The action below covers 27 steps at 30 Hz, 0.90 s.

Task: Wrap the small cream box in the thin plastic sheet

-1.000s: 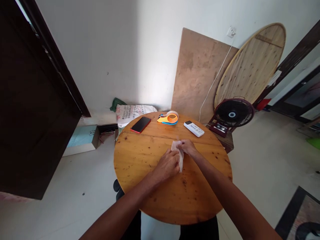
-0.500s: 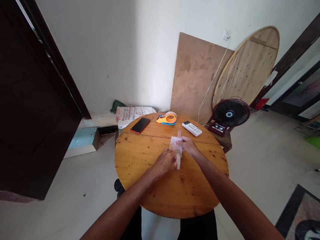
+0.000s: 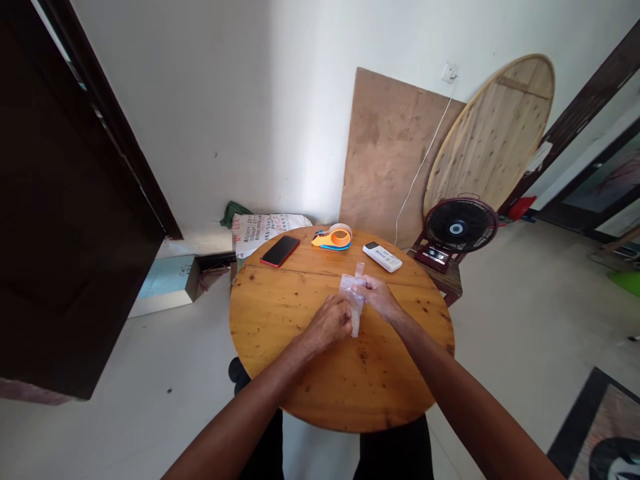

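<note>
Over the middle of the round wooden table (image 3: 280,320) is a small whitish, translucent packet (image 3: 349,287) that looks like bubble wrap. A clear strip of tape (image 3: 359,269) sticks out at its far end, and a paler strip (image 3: 355,325) hangs from its near end. My right hand (image 3: 376,293) pinches the packet's right edge near the top. Below, my left hand (image 3: 333,321) has its fingers curled closed against the lower left part, hiding some of it. What lies inside the packet cannot be made out.
Toward the table's far edge sit a phone (image 3: 281,251), an orange and blue tape dispenser (image 3: 333,237) and a white remote control (image 3: 382,257). A dark fan (image 3: 456,230) stands beyond the right edge. Boards (image 3: 395,153) lean on the wall.
Both hands stay on the packet with only slight shifts. The clear strip at its far end shows more plainly, and the view has moved a little.
</note>
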Tool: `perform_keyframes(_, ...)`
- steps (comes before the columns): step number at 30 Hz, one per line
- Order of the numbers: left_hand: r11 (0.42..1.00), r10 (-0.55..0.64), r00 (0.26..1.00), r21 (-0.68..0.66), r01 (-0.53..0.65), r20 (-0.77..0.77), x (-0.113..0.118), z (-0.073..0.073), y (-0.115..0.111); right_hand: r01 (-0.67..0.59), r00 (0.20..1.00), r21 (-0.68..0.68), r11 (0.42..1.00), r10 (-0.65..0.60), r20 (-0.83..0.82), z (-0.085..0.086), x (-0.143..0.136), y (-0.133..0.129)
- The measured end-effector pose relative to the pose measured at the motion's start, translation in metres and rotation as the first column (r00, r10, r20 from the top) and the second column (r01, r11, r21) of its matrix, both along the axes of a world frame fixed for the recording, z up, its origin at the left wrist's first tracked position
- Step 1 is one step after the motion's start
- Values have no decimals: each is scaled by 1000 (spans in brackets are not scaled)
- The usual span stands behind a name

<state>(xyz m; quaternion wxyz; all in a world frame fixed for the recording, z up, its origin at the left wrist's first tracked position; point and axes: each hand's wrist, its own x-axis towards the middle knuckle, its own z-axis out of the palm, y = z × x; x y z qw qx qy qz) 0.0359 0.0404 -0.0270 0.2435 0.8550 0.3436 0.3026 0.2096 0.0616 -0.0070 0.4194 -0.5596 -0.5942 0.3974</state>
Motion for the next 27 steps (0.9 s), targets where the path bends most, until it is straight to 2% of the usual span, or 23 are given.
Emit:
perform_keyframes(11, 998, -49, 976, 47, 40, 213, -4, -6, -8, -62, 996, 9, 998, 63, -63, 5, -1, -7)
perform_keyframes(20, 989, 94, 961, 84, -119, 259, -1, -22, -11, -106, 994, 86, 991, 108, -19, 5, -2, -22)
perform_keyframes(27, 990, 125, 956, 33, -138, 266, -2, -26, -14, -99, 995, 113, 989, 97, 21, 4, -6, -34)
